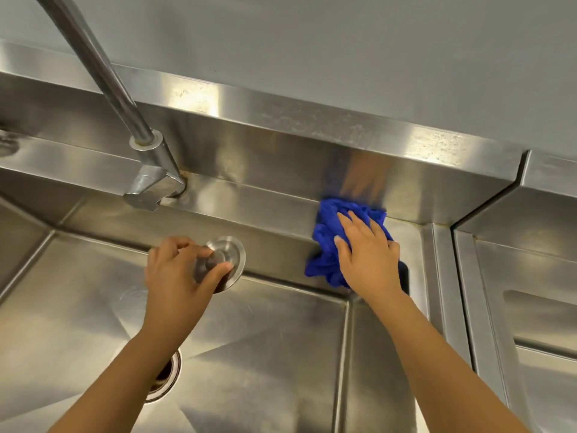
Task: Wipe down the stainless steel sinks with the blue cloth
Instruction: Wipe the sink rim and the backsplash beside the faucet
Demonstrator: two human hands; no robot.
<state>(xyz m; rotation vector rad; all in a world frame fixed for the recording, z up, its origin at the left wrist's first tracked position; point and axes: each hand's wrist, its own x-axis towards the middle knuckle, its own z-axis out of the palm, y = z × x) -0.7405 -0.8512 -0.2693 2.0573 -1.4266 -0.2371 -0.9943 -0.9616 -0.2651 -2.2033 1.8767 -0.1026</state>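
My right hand (365, 254) lies flat with straight fingers on the crumpled blue cloth (327, 242), pressing it against the back ledge of the stainless steel sink (265, 354) near its far right corner. My left hand (178, 276) holds a round metal drain stopper (223, 260) between curled fingers and thumb, above the sink's back wall. The open drain hole (165, 378) shows in the sink floor, partly hidden under my left forearm.
A chrome faucet (143, 170) rises from the back ledge at left and its pipe slants up to the top left. A second steel basin (530, 307) lies at the right behind a raised divider. A grey wall runs behind the ledge.
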